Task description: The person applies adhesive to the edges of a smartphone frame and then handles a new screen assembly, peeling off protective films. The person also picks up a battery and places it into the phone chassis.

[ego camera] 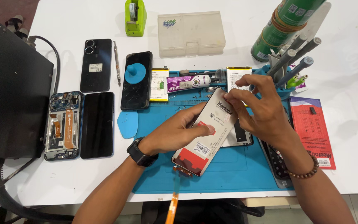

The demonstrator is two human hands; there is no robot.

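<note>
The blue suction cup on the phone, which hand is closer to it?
Left. The left hand holds the screen panel just right of and below the blue suction cup; the right hand is farther right.

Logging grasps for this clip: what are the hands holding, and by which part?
Both hold a phone screen panel: left hand grips its middle, right hand pinches its top edge with the fingers.

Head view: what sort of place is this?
Probably a phone repair bench: an opened phone with bare circuitry, a blue work mat, and both hands, left and right, holding a replacement screen.
</note>
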